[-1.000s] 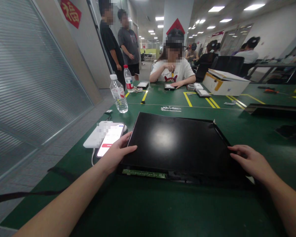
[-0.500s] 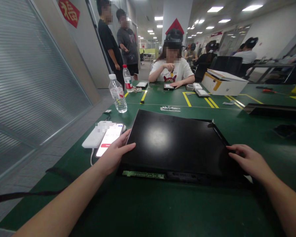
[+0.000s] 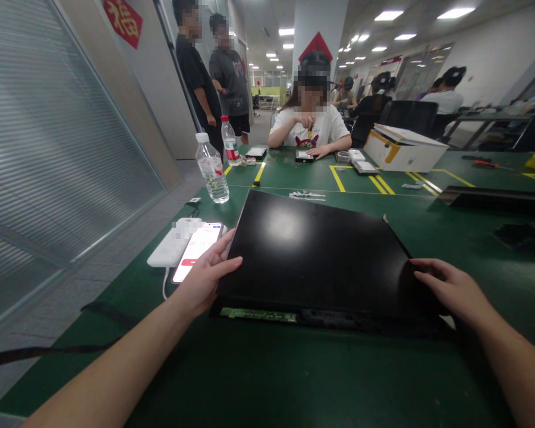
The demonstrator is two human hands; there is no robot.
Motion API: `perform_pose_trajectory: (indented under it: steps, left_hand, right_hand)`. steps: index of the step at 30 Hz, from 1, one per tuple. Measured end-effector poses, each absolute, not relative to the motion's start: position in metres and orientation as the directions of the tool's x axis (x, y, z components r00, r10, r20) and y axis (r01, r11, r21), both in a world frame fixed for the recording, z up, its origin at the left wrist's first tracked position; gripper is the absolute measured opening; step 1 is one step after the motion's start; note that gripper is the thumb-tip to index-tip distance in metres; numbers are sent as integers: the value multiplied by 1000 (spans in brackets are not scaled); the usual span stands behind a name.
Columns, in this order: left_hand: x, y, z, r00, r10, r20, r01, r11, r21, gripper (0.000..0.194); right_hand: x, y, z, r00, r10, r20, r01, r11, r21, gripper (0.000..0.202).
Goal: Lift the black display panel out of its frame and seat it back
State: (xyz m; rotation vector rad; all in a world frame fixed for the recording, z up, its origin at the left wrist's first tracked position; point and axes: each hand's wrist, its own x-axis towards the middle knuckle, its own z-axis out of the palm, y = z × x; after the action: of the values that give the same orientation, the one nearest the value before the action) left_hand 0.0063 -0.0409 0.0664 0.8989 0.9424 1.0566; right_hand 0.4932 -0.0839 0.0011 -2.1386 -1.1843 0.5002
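Observation:
A flat black LCD screen panel [image 3: 321, 255] with a glossy spot of reflected light is tilted up in front of me, its far side raised. My left hand [image 3: 211, 270] grips its left edge, thumb on the face and fingers mostly hidden behind. At the right edge, my right hand [image 3: 450, 288] pinches the side between thumb and fingers. Along the near edge a narrow green circuit board [image 3: 258, 314] shows, on a dark frame strip [image 3: 361, 321]. What lies beneath the panel is hidden.
Left of the panel lie a lit phone [image 3: 198, 252] and a white power bank [image 3: 169, 241]. Two water bottles [image 3: 213, 169] stand behind them. Across the green table [image 3: 294, 380] a person works on a small device. A white box [image 3: 405, 148] and black strip [image 3: 494, 199] are at right.
The panel's far edge has risen a little, covering the dark frame edge that showed behind it. Both hands keep their hold and have shifted slightly up with it.

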Motion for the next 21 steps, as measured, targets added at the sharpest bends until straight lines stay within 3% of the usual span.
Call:
perform_pose_trajectory:
  steps: [4, 11, 17, 21]
  left_hand:
    - [5, -40, 64, 214, 965, -149, -294, 209, 933, 98]
    - [4, -40, 65, 209, 969, -131, -292, 189, 938, 105]
    - [1, -39, 65, 179, 976, -126, -276, 173, 946, 114]
    - [-4, -36, 66, 124, 984, -130, -272, 160, 949, 113]
  right_hand:
    - [489, -83, 4, 561, 827, -35, 520, -385, -762, 61]
    - [485, -84, 12, 639, 757, -140, 393, -476, -787, 59]
    - [479, -84, 14, 655, 755, 31, 319, -239, -917, 42]
    - [476, -92, 24, 666, 743, -67, 78, -159, -984, 41]
